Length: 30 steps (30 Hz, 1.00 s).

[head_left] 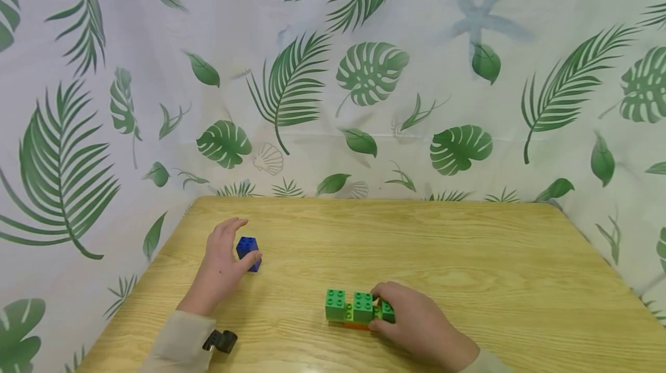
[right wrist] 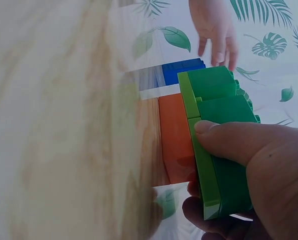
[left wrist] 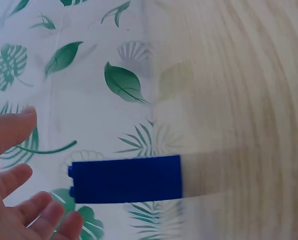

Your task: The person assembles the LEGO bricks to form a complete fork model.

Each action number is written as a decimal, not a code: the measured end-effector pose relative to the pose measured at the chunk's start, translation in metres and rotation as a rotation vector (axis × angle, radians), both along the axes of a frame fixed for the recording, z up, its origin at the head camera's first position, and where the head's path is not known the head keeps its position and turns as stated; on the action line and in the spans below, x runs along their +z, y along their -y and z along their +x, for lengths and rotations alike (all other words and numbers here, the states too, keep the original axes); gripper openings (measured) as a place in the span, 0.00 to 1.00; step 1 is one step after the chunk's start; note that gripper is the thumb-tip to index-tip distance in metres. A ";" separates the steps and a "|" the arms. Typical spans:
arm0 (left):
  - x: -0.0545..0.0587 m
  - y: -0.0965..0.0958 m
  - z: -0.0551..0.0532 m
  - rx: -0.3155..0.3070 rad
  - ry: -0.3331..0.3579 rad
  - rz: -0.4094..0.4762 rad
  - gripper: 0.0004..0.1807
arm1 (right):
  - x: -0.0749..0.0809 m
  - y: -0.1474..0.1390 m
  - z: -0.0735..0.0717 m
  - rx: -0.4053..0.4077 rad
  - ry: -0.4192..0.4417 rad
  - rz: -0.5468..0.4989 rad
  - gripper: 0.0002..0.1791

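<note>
A tall blue block stack (head_left: 247, 246) with studs on top stands upright on the table's left side. My left hand (head_left: 218, 260) is spread around it, thumb apart from the fingers; in the left wrist view a gap shows between the fingertips and the blue stack (left wrist: 129, 180). Nearer the front, my right hand (head_left: 418, 321) grips the right end of a toy-block build. It has green studded blocks (head_left: 362, 306) on a light-green layer (right wrist: 205, 165), over an orange block (right wrist: 176, 140). In the right wrist view the thumb presses its near side, with fingertips below.
The wooden table (head_left: 458, 246) reaches back to a white curtain (head_left: 312, 170) printed with green leaves. A small black device (head_left: 221, 340) sits at the left sleeve's cuff.
</note>
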<state>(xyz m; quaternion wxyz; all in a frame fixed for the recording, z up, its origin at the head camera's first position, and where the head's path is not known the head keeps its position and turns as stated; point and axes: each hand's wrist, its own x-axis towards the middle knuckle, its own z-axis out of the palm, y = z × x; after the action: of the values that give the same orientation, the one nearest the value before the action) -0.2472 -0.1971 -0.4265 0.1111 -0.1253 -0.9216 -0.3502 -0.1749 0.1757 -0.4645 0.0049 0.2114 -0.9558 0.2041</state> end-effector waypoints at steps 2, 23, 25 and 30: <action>-0.004 0.003 -0.005 0.011 0.063 0.043 0.40 | 0.000 0.000 0.000 0.000 -0.002 0.001 0.24; -0.044 0.031 -0.030 -0.066 0.346 0.326 0.40 | 0.001 0.001 0.001 -0.005 0.013 -0.013 0.24; -0.046 0.032 -0.030 -0.079 0.346 0.329 0.38 | 0.002 0.000 0.001 -0.006 0.014 -0.015 0.24; -0.049 0.032 -0.030 -0.083 0.354 0.340 0.33 | 0.002 0.000 0.000 -0.006 0.030 -0.016 0.24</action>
<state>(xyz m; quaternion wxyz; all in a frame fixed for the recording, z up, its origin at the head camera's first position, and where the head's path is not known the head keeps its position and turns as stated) -0.2772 -0.2294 -0.4757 -0.0472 -0.0791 -0.8485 -0.5211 -0.1745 0.1761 -0.4620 -0.0072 0.2055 -0.9547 0.2151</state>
